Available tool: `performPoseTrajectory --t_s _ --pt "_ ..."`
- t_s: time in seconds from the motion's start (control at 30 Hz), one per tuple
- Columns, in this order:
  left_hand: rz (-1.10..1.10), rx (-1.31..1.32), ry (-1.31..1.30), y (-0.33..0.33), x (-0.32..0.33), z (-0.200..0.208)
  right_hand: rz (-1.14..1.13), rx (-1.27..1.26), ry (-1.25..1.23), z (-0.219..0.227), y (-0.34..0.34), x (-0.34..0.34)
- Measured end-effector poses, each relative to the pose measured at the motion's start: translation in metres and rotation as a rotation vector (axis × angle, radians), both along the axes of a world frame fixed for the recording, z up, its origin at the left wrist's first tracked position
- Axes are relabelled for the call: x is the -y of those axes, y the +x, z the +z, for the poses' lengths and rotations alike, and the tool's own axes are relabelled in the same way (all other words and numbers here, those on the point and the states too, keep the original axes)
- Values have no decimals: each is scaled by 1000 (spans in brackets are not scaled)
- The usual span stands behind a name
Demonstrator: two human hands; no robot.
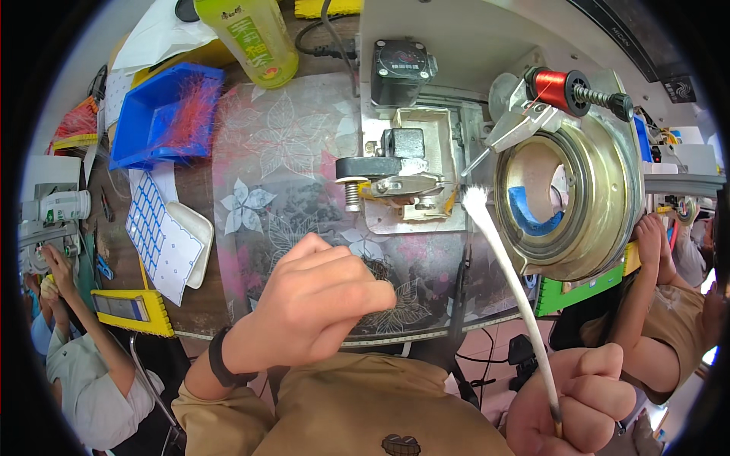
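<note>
My right hand (pixel 574 399) is closed around the lower end of a long, thin, whitish cord-like piece (pixel 515 281). It rises in a slight curve to a frayed white tuft, beside the round metal ring head (pixel 566 205) of a winding machine. My left hand (pixel 315 296) is closed above the patterned table mat, its fingers curled in. Anything inside it is hidden. Just past its knuckles a small dark coil-like thing (pixel 378 267) shows in part. A spool of red wire (pixel 559 90) sits on top of the machine, and a blue piece (pixel 531 213) lines the ring's inside.
At the left stand a blue bin (pixel 163 114) with red wire scraps and a green-yellow bottle (pixel 251 38). A blue-grid sheet (pixel 163 239) lies near a yellow frame (pixel 133 312). A clamp block (pixel 403 163) stands mid-table. Other people work at both sides.
</note>
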State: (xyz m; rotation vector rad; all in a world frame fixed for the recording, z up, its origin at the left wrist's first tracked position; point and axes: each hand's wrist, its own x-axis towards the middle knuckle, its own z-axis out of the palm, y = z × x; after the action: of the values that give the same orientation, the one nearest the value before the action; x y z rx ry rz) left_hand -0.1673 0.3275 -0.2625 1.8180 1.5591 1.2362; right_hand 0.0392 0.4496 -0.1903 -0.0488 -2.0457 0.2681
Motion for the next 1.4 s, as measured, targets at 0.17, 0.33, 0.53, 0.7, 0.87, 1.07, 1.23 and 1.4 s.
performPoseTrajectory --t_s 0.17,0.33,0.53,0.7,0.87,1.07,1.23,1.4 --pt "8 17 -5 -1 2 4 217 0 238 -6 -6 -24" --pt "1 31 -11 -2 3 5 -268 124 -67 -8 11 13" --pt "-6 42 -9 0 2 6 158 -16 23 -10 3 -9" --pt "18 60 0 2 2 6 98 -22 23 -10 1 -4" --pt "8 54 -21 4 2 9 16 197 -52 -9 22 5" --pt "31 45 -23 9 2 11 -28 520 -125 -39 16 3" --pt "68 45 17 16 5 18 -129 783 -257 -72 -10 4" --pt "85 33 18 17 9 19 -224 754 -406 -66 1 8"
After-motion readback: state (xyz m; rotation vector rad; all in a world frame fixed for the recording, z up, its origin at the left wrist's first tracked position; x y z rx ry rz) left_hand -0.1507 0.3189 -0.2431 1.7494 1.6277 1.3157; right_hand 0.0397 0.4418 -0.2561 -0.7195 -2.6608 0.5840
